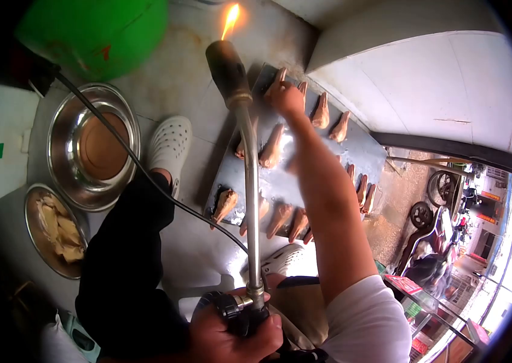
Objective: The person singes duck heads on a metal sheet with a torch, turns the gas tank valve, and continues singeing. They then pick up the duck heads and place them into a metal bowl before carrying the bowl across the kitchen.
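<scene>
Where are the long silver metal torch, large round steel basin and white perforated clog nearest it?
Torch (252, 181): head view, middle of tube.
Basin (67, 148): head view, left inner wall.
Clog (171, 138): head view, perforated top.

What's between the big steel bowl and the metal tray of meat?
In the head view, a pale clog stands between the bowl and the tray; the black hose also crosses that gap.

Right arm (330, 202): reached out nearly straight, bare below a short white fabric sleeve (372, 320).
Right hand (285, 98): had bent fingers.
Left hand (232, 336): was curled in a grip.
</scene>
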{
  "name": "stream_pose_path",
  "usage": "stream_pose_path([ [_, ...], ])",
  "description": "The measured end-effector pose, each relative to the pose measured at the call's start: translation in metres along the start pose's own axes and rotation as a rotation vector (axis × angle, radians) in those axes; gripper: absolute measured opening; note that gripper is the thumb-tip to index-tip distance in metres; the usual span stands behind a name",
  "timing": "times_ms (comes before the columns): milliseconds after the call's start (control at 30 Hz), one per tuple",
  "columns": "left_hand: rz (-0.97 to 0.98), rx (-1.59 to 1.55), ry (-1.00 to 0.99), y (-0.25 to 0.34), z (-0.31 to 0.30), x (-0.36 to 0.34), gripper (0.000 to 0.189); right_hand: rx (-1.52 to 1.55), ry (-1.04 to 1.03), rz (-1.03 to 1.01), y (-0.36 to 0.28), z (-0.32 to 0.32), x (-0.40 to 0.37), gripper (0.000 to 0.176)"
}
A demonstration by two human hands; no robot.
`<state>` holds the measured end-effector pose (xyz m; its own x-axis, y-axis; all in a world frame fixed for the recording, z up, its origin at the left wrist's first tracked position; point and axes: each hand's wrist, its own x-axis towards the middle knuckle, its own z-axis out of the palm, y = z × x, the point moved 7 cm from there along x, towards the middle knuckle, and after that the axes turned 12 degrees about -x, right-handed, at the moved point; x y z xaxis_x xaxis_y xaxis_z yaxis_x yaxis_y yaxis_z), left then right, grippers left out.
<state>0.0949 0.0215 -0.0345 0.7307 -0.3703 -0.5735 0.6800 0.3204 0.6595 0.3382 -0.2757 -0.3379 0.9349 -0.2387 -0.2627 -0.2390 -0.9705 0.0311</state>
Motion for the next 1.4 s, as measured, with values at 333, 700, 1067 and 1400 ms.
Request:
stream_pose_path([
  [333,-0.03,-0.056,0.014,-0.018,0.013,-0.005,0.018,0.266,0.161,-0.101,0.001,-0.099,-0.171,0.023],
  [700,-0.047,-0.137,-0.365,-0.077,0.088,-0.055,0.025,0.317,0.767,-0.293,-0.04,-0.26,-0.544,0.083],
  [1067,0.229,0.02,-0.525,-0.105,0.109,-0.173,0.03,0.944,0.956,0.173,-0.01,-0.273,-0.676,0.043],
  [1400,0.693,0.573,-0.334,-0.079,0.044,-0.169,0.033,0.779,0.749,0.01,-0.037,-0.244,-0.662,0.037],
])
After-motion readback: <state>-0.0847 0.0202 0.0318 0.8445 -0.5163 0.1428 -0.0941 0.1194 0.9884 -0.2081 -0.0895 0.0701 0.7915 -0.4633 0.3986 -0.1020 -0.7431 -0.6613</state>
